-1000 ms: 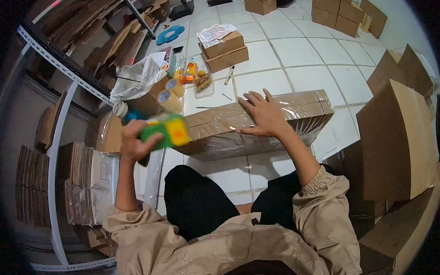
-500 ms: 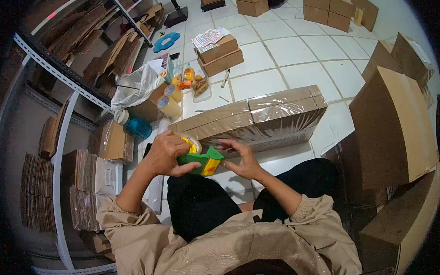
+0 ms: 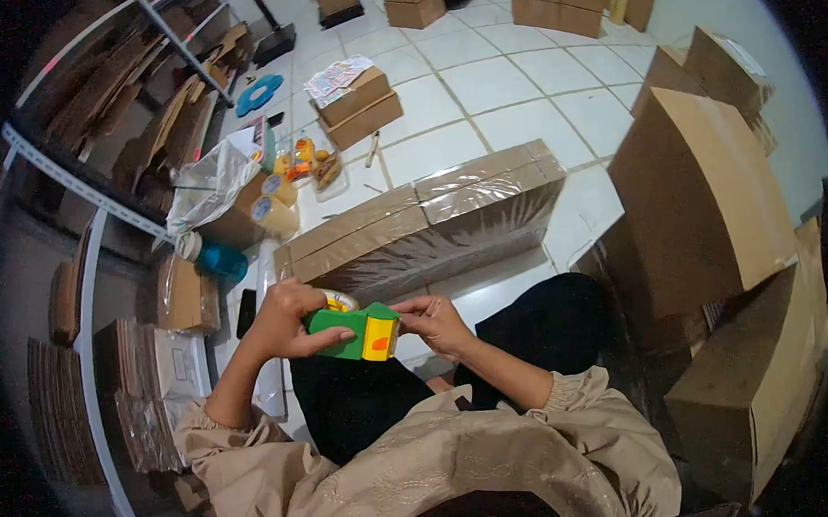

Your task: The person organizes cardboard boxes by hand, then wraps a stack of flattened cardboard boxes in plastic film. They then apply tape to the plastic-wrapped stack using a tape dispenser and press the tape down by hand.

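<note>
My left hand is wrapped around a green and yellow tape dispenser, its thumb lying along the green side. Part of a tape roll shows at the dispenser's back. At the yellow front end, my right hand has its thumb and fingertips pinched together, touching or very close to the edge. Whatever lies between those fingertips is too small to make out. Just beyond both hands, a long block of cardboard boxes wrapped in clear plastic rests on the tiled floor.
Large cardboard boxes stand at the right. Metal shelving with stacked cardboard lines the left. Tape rolls, a blue bottle and a bag-lined box sit left of the wrapped block. Small boxes with papers lie farther off.
My right hand's fingers have closed from a spread pose to a pinch at the dispenser's front. The dispenser has turned, showing more of its yellow face. The view has shifted to the right.
</note>
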Demonstrator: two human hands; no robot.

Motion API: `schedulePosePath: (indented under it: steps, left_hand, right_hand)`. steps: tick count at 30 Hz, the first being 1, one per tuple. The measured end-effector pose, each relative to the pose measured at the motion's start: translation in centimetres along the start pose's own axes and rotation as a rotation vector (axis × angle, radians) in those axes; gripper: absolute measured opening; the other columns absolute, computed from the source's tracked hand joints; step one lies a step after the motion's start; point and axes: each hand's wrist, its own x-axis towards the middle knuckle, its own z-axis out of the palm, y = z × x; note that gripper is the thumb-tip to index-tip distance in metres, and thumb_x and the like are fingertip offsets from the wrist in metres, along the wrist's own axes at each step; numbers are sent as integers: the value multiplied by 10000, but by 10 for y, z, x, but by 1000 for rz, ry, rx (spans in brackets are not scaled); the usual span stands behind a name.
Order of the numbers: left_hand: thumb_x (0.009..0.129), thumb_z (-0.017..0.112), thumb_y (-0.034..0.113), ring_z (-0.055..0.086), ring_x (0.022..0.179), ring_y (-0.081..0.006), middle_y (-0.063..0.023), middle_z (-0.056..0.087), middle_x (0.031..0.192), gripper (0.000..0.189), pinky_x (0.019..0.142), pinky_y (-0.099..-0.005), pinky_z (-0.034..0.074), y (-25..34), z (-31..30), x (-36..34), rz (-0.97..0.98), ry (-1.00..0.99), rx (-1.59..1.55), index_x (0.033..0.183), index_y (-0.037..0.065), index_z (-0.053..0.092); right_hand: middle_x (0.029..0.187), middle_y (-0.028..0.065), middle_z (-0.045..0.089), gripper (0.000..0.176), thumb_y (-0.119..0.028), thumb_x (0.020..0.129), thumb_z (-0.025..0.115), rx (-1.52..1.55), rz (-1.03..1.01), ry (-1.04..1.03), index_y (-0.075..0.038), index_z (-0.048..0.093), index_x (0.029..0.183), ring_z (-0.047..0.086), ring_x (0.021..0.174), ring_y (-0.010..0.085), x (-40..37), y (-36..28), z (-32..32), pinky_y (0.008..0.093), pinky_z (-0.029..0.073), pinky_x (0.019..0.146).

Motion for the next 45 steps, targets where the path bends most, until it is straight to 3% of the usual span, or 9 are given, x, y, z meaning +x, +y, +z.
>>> schedulePosePath:
  steps: [8,11,16,24,28,38,41,43,45]
  left_hand:
    - [614,689,475,441,451,-235,-71,431,481,454,514,-357,346,-5,-76,52,175,-52,349,515,77,494]
    - [664,638,494,413,449,-199,-41,433,489,427,544,-339,331,23,-100,106,304,-156,488,544,101,524]
    - [657,697,429,386,409,-154,-5,472,458,341,516,-305,369,88,-77,212,559,-250,651,568,115,599]
    - [613,706,387,571,497,-304,-153,543,503,374,504,-361,458,130,2,287,631,-449,775,620,19,641]
    - [604,709,383,569,500,-305,-155,544,511,364,500,-364,455,124,17,306,604,-480,808,627,25,647]
    - [615,693,395,540,529,-323,-155,538,529,375,555,-376,437,108,22,329,641,-492,781,609,29,611]
    - [624,680,412,514,540,-342,-156,529,529,378,611,-391,424,103,22,331,593,-527,774,591,47,586]
    - [626,679,408,514,533,-339,-153,528,526,372,619,-387,424,101,21,332,587,-532,773,592,49,587]
    - [625,679,403,512,520,-332,-148,521,514,362,629,-382,420,98,19,333,598,-547,765,595,53,593]
  right_hand:
    - [788,120,650,159,-65,788,633,-239,-263,609,40,619,906,626,687,157,-45,-50,-71,258,504,644]
    - [838,118,648,171,-71,803,629,-220,-492,645,49,610,922,621,736,152,-50,-46,-103,258,501,723]
    - [877,77,636,152,-84,836,598,91,-751,888,7,592,957,601,805,135,-11,-13,-126,253,468,768]
    - [833,37,556,149,-80,861,546,254,-908,1292,-8,521,989,529,754,122,48,8,-201,242,431,738]
    - [911,58,552,313,-232,870,564,131,-790,1536,1,495,1066,515,839,144,68,15,-199,273,414,781]
    - [1012,105,500,293,-249,885,514,37,-796,1565,-20,447,1054,481,942,218,95,22,-198,349,370,860]
    - [1115,160,459,512,-425,866,503,109,-818,1623,-13,413,1157,435,1061,279,82,-5,-162,379,332,912]
    - [1160,186,436,507,-389,867,503,-178,-445,1753,-31,384,1206,425,1077,323,80,-1,-167,405,316,930]
    - [1168,190,429,522,-392,865,502,-111,-411,1771,-34,374,1222,416,1086,336,83,2,-171,417,310,936]
